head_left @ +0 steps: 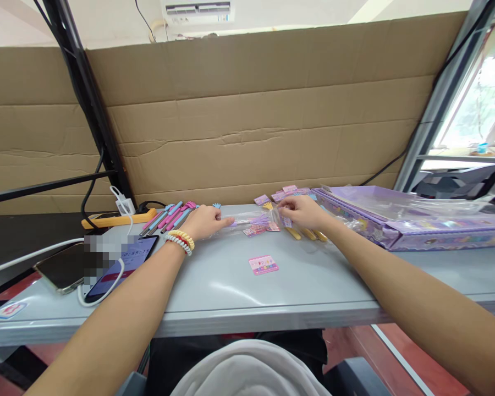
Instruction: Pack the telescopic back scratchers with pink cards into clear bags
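Note:
A clear plastic sleeve (247, 217) with a purple stick-like item in it stretches between my two hands above the table. My left hand (204, 221) is closed on its left end, thumb pointing right. At the other end, my right hand (302, 211) pinches with thumb and fingers; a small printed card (287, 221) shows just under the fingertips. Beneath and beside the right hand lie several yellow-handled sticks (308, 234), one with a yellow hand-shaped tip (268, 205). Several pink and blue sticks (175, 214) lie behind my left hand. A pink printed card (263, 265) lies alone nearer me.
A purple printed box (429, 234) with clear plastic on top stands at the right. More small cards (289, 190) lie at the back by the cardboard wall (264, 121). At left are two phones (127, 258), a white cable and an orange power strip (119, 218).

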`<state>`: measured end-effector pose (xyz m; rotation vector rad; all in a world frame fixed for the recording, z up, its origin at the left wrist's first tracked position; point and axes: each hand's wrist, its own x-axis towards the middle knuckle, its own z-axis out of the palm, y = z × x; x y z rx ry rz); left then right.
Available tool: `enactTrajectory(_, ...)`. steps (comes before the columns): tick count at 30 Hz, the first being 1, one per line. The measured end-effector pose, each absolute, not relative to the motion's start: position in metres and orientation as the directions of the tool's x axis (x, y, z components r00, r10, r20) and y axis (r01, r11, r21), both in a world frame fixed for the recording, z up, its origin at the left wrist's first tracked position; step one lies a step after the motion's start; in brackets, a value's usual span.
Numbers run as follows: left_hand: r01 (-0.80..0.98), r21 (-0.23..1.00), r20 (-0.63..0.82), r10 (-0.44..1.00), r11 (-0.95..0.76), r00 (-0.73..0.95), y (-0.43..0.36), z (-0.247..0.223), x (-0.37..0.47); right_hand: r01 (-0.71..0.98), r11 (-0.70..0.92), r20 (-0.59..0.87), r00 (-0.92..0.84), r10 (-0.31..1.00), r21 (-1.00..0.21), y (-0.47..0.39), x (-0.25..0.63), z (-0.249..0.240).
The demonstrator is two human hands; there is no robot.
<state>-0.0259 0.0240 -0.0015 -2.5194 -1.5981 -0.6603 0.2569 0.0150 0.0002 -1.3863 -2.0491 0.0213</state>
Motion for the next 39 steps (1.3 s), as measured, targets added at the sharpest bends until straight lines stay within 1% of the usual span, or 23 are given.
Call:
enactTrajectory(9,0.874,0.165,0.390,0.844,-0.456,0.367,0.0244,-0.0016,-0.0265,0.844,0.411,0.483,-0.216,0.848,-0.344,0.0137,0.2549,0.0034)
enactTrajectory(17,0.866,0.161,0.406,0.832,-0.473,0.379,0.0258,-0.0027,-0.0270,0.861,0.381,0.510,-0.173,0.843,-0.337,0.0176,0.2589,0.0020)
enactTrajectory(24,0.872,0.160,0.388,0.842,-0.462,0.374,0.0233,-0.0014,-0.0259,0.819,0.415,0.513,-0.177,0.840,-0.397,0.0126,0.2552,0.0033)
enactTrajectory(29,0.867,0.155,0.384,0.837,-0.474,0.389,0.0227,-0.0012,-0.0256,0.831,0.402,0.503,-0.178,0.846,-0.384,0.0138,0.2563,0.0030)
enactTrajectory(34,0.867,0.152,0.386,0.836,-0.475,0.391,0.0229,-0.0013,-0.0256,0.863,0.355,0.468,-0.163,0.869,-0.359,0.0182,0.2588,0.0009)
enactTrajectory(39,0.865,0.140,0.389,0.830,-0.482,0.399,0.0230,-0.0013,-0.0254,0.887,0.284,0.378,-0.139,0.915,-0.363,0.0176,0.2575,0.0018)
